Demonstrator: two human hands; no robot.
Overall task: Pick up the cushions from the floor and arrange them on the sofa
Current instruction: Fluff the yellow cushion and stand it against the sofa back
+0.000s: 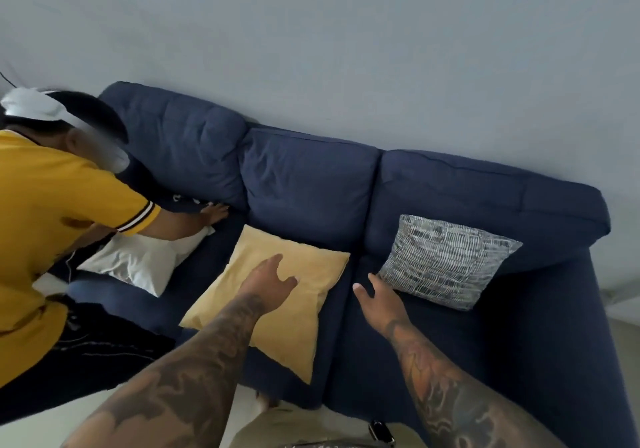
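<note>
Left hand (273,276) over yellow cushion (277,295) (perhaps touching), right hand (379,293) beside patterned cushion (446,260)

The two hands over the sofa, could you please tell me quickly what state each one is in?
Left hand: open, fingers spread above the yellow cushion, gripping nothing.
Right hand: open, beside the patterned cushion, holding nothing.

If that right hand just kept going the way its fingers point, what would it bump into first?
Probably the grey patterned cushion. The right hand is open beside the cushion's near left corner, fingers aimed up and slightly left, so it might only graze that corner and meet the sofa backrest instead.
</note>
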